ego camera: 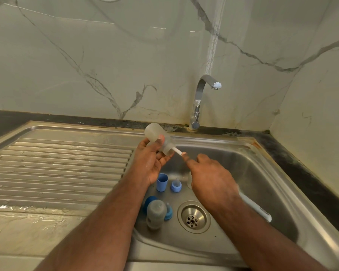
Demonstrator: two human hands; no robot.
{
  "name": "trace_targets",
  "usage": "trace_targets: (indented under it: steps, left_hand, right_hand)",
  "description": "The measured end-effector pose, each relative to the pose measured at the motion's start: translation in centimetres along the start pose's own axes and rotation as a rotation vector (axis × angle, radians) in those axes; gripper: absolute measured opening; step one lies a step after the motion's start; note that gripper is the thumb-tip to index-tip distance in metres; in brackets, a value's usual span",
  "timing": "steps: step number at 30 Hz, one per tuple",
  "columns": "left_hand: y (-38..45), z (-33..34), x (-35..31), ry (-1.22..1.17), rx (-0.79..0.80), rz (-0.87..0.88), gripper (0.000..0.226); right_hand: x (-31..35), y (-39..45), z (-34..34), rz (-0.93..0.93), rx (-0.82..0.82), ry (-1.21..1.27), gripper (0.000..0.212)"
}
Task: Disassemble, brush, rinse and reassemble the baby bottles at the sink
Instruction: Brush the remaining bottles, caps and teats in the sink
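Observation:
My left hand [151, 159] grips a clear baby bottle [158, 135] held on its side above the sink's left rim, its mouth facing right. My right hand [209, 177] grips the white bottle brush [256, 209], whose handle runs back under my forearm. The brush's thin white stem [178, 151] goes into the bottle's mouth; the bristles are hidden inside. On the sink floor lie a second bottle [156, 214], a blue cap [162, 182], a blue collar with teat [176, 185], another blue collar with teat [168, 212] and a blue lid [149, 201].
The steel sink basin [262, 173] has a drain [193, 217] in its middle. A chrome tap [200, 100] stands behind it, with no water running. A wet ribbed drainboard [57, 169] lies to the left. Marble walls close off the back and right.

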State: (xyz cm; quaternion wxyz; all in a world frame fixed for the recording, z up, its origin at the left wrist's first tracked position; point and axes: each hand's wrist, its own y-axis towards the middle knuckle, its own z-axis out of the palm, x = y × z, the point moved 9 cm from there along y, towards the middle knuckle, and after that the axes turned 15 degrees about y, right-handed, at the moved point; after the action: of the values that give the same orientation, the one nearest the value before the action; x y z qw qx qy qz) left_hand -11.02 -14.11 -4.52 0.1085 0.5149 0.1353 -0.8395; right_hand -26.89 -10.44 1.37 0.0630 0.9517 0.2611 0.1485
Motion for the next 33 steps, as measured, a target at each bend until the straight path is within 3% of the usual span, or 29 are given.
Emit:
trace_targets:
  steps: [5, 8, 12, 18, 21, 25, 29, 33]
  left_hand:
    - [0.1, -0.3, -0.1, -0.012, 0.001, -0.002, 0.055]
    - [0.0, 0.2, -0.2, -0.022, 0.017, 0.003, 0.054]
    - [0.1, 0.4, 0.0, 0.026, 0.033, 0.009, 0.053]
    - [-0.2, 0.2, 0.0, 0.005, 0.051, 0.004, 0.067]
    - [-0.1, 0.9, 0.1, 0.006, 0.084, 0.005, 0.060]
    - [-0.3, 1.5, 0.2, 0.048, 0.116, 0.009, 0.058]
    - [-0.4, 1.1, -0.3, -0.030, 0.113, -0.003, 0.063]
    - [-0.7, 1.8, 0.1, -0.050, 0.139, -0.025, 0.049]
  right_hand:
    - [-0.5, 0.2, 0.2, -0.016, -0.007, 0.313, 0.051]
    - [-0.6, 0.0, -0.1, 0.003, -0.046, 0.185, 0.063]
    - [0.0, 0.1, 1.1, 0.047, 0.048, 0.098, 0.071]
    - [-1.5, 0.1, 0.1, 0.028, -0.017, 0.586, 0.045]
    - [-1.3, 0.2, 0.1, 0.020, -0.076, 0.402, 0.054]
    - [-0.5, 0.5, 1.3, 0.062, 0.018, 0.270, 0.065]
    - [-1.5, 0.3, 0.6, 0.074, 0.046, 0.660, 0.046]
    - [-3.2, 0.3, 1.1, 0.238, -0.056, 1.082, 0.042]
